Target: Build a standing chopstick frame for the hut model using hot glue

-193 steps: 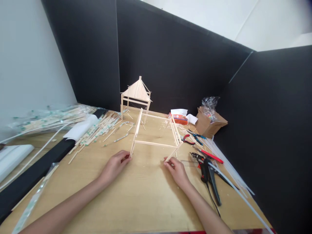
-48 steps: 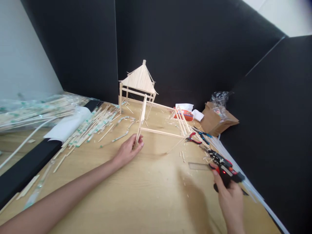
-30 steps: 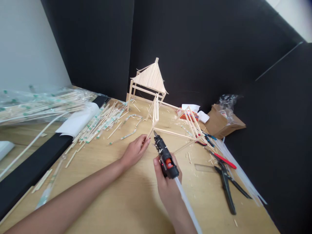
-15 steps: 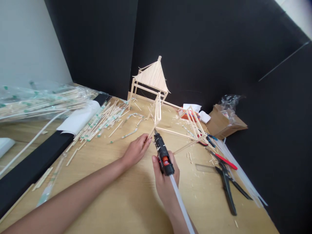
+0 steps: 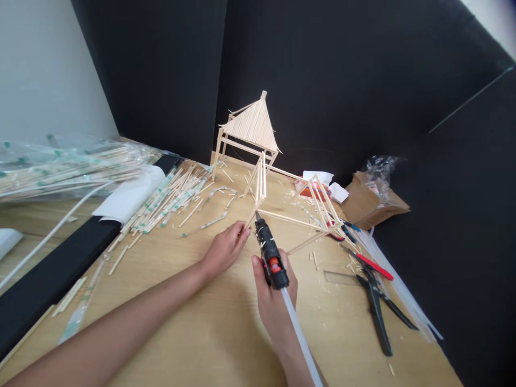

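Observation:
My right hand is wrapped round a black hot glue gun, with a long translucent glue stick running out of its back end. The gun's nozzle touches or nearly touches a lower corner of a frame of thin wooden sticks. At that same corner, my left hand pinches a stick of the frame between thumb and fingers. Behind the frame stands a small stick-built pavilion with a slatted, pointed roof on legs.
Loose wooden sticks lie in a pile at left, beside bagged sticks and white paper. Black-handled cutters, red-handled pliers, spare glue sticks and a cardboard box are at right. Black panels rise behind.
Almost nothing differs. Both hands, the glue gun and the stick frame keep their places; the view has shifted very slightly.

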Tool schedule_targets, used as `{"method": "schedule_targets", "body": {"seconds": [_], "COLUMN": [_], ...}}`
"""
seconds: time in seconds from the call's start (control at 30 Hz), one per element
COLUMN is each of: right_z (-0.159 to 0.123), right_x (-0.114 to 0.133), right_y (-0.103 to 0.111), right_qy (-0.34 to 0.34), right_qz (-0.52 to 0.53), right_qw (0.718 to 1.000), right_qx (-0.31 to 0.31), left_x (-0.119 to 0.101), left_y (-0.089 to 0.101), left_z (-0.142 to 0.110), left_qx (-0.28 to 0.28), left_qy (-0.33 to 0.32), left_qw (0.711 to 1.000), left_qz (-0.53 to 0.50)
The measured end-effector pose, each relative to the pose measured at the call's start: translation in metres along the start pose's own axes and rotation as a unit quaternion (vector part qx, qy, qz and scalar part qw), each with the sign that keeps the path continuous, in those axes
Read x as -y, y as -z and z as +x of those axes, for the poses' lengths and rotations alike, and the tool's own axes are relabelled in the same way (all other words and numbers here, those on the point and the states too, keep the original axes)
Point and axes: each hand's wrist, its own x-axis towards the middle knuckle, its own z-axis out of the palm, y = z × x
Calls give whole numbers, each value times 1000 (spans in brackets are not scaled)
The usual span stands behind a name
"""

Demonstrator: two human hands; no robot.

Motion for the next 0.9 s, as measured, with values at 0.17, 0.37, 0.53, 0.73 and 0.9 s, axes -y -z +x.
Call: {"method": "schedule_targets", "body": {"seconds": [0.17, 0.37, 0.53, 0.73, 0.9], "right_z": [-1, 0, -2, -5, 1], "right_x": [0, 2, -9, -25, -12], "right_y": [0, 1, -4, -13, -2], "right_qy": [-11, -5, -3, -10, -50], "right_qz": [6, 1, 16, 50, 88], "right_qw": [1000, 1000, 1000, 998, 995], "right_qx": [3, 11, -7, -42, 16], "left_x": [1, 0, 1, 3, 2], "left_y": [0, 0, 0, -1, 0], "left_z": [-1, 0, 0, -1, 0], "left_qx": [-2, -3, -5, -4, -6], "left_qy": [0, 1, 0, 3, 7], "left_qw": [1000, 1000, 1000, 1000, 1000], "left_qz": [6, 5, 2, -1, 1]}}
